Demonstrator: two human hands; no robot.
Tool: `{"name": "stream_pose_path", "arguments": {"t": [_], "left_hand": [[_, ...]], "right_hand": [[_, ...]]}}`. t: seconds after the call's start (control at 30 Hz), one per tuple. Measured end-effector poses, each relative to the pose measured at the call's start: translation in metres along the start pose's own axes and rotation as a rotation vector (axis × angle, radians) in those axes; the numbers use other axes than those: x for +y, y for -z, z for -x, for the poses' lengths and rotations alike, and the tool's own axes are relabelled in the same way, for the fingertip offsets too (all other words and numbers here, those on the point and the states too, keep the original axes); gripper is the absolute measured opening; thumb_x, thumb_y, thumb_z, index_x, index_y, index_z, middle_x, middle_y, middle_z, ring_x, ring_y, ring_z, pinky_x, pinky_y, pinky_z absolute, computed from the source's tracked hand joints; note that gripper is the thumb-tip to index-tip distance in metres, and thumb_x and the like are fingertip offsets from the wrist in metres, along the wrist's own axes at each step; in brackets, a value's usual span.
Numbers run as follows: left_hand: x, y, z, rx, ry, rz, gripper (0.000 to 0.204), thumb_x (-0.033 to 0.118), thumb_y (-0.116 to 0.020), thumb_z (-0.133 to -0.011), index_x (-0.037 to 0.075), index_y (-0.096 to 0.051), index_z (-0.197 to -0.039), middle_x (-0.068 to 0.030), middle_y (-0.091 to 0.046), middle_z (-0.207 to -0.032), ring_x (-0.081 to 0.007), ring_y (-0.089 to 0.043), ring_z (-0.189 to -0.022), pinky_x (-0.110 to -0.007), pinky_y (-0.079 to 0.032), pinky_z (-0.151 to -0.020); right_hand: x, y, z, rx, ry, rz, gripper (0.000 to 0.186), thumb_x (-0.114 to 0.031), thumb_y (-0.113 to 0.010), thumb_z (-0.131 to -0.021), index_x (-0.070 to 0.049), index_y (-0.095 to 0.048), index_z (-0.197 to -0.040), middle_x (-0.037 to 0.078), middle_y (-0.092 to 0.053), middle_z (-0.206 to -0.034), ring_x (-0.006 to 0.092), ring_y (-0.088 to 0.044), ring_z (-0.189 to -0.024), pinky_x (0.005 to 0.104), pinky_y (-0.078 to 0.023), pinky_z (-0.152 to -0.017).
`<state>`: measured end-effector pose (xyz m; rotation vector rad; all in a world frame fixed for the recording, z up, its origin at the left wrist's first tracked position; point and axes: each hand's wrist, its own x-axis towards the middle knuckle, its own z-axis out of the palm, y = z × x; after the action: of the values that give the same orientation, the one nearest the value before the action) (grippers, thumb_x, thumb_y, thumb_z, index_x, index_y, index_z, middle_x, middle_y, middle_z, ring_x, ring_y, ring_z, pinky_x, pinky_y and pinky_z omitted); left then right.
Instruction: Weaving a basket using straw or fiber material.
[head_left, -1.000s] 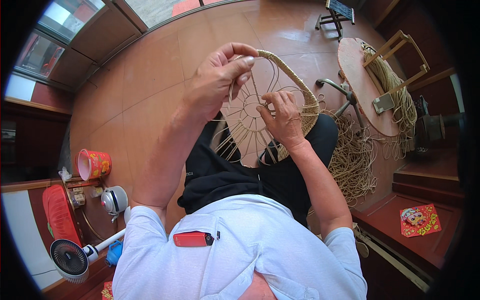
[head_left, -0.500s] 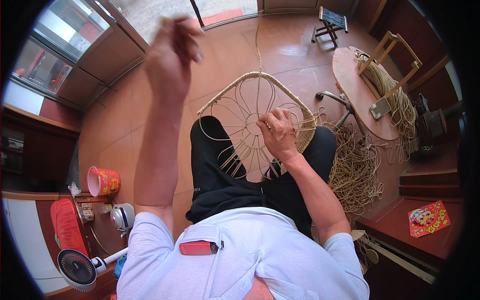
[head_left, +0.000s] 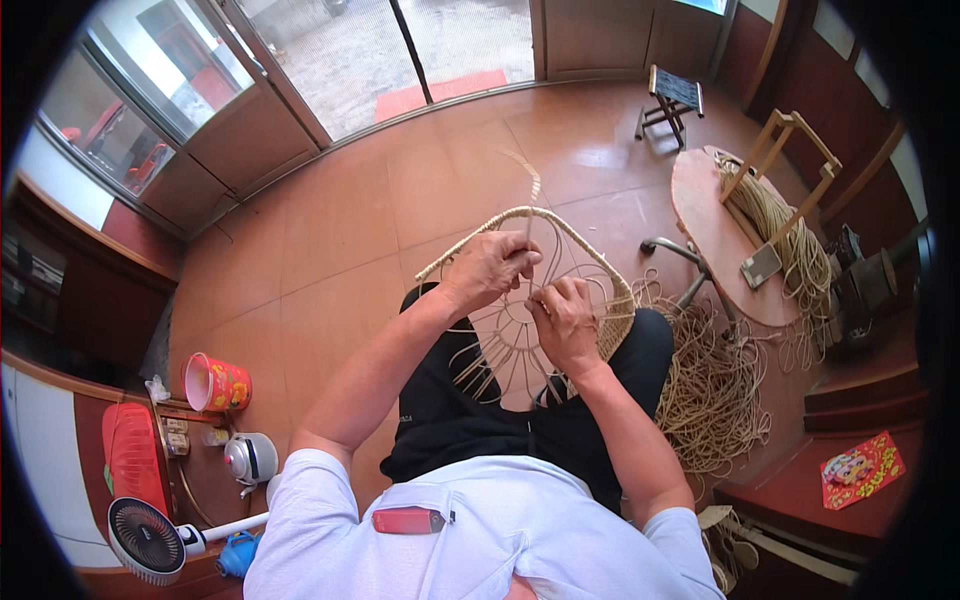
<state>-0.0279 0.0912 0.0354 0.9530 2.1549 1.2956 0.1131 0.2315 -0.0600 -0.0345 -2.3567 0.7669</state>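
A half-woven basket-like frame of pale cord over thin looped rods rests across my knees, its woven side toward the right. My left hand is over the far left part, fingers pinched round the cord that runs up past the far rim, its end blurred. Just to the right and nearer to me, my right hand has thumb and fingers closed on the cord among the rods. The fingertips of both hands are close together but apart. My left hand hides part of the rim.
A heap of loose cord lies on the floor at the right, beside an oval board carrying more coiled cord. A folding stool stands far right. At left are a red bucket, a kettle and a fan.
My left hand has come down from high at the far left to the frame and now grips the cord. The cord's upper part has gone from taut to loose and curving.
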Motion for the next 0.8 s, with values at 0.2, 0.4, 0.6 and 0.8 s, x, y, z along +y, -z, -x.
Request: {"name": "stream_pose_path", "arguments": {"t": [0.2, 0.4, 0.6, 0.8], "left_hand": [[0.011, 0.029, -0.028, 0.095, -0.518, -0.588, 0.018, 0.029, -0.075, -0.108, 0.011, -0.077, -0.109, -0.0069, -0.077, -0.092, -0.0254, -0.076, -0.080, -0.041, -0.061, -0.074], [0.021, 0.042, -0.056, 0.084, -0.753, -0.883, 0.019, 0.034, -0.078, -0.104, 0.015, -0.077, -0.106, -0.0039, -0.073, -0.104, -0.0282, -0.071, -0.098, -0.044, -0.059, -0.083], [0.022, 0.031, -0.054, 0.182, -0.767, -0.712, 0.021, 0.033, -0.081, -0.102, 0.013, -0.077, -0.104, -0.0037, -0.074, -0.103, -0.0268, -0.073, -0.098, -0.041, -0.060, -0.084], [0.036, 0.028, -0.059, 0.190, -0.655, -0.576, 0.016, 0.027, -0.081, -0.103, 0.011, -0.077, -0.102, -0.0049, -0.075, -0.093, -0.0261, -0.075, -0.082, -0.039, -0.059, -0.074]], "right_hand": [[-0.001, 0.000, 0.003, -0.002, 0.027, -0.002, 0.009, -0.013, -0.083, -0.094, -0.011, -0.076, -0.099, 0.009, -0.067, -0.104, 0.0355, -0.063, -0.110, 0.0477, -0.056, -0.093], [-0.003, 0.006, 0.001, -0.016, 0.027, 0.008, 0.008, -0.013, -0.082, -0.096, -0.011, -0.076, -0.101, 0.009, -0.067, -0.104, 0.0347, -0.063, -0.109, 0.0469, -0.056, -0.093], [-0.010, 0.018, 0.004, 0.003, 0.030, -0.018, 0.007, -0.011, -0.083, -0.095, -0.008, -0.079, -0.100, 0.008, -0.068, -0.099, 0.0335, -0.063, -0.104, 0.0467, -0.053, -0.093], [-0.012, 0.025, 0.009, 0.008, 0.055, -0.011, 0.007, -0.011, -0.083, -0.096, -0.008, -0.080, -0.101, 0.008, -0.069, -0.099, 0.0327, -0.064, -0.103, 0.0448, -0.055, -0.091]]}}
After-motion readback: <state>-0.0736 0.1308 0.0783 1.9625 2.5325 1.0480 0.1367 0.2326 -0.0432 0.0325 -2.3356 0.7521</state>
